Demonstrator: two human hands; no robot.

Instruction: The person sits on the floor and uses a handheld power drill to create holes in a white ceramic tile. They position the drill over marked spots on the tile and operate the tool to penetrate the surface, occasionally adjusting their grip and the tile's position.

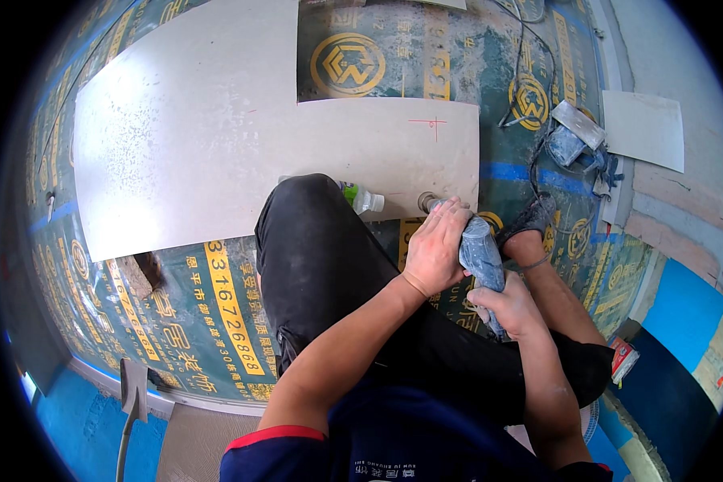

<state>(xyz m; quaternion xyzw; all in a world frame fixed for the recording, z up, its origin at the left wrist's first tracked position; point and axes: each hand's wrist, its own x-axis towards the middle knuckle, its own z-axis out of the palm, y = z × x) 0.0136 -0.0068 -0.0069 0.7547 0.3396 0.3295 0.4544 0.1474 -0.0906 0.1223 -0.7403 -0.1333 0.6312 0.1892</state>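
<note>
My left hand [439,249] is closed over the front of a dusty blue power drill [481,247]. A short round metal bit [428,201] sticks out past my left fingers, by the near edge of a large beige tile [193,136]. My right hand [512,307] grips the drill's rear handle. The tile is cut to an L shape, with a red pencilled cross [435,123] on its right arm. A plastic bottle [365,200] with a green label lies beside my bent left knee, partly hidden by it.
A dusty blue power cutter [569,145] with a black cord rests at the far right, near a pale tile offcut [644,124]. A brown block [140,273] shows under the tile's near left edge. A shovel [134,390] stands at lower left. A small box [622,359] lies right.
</note>
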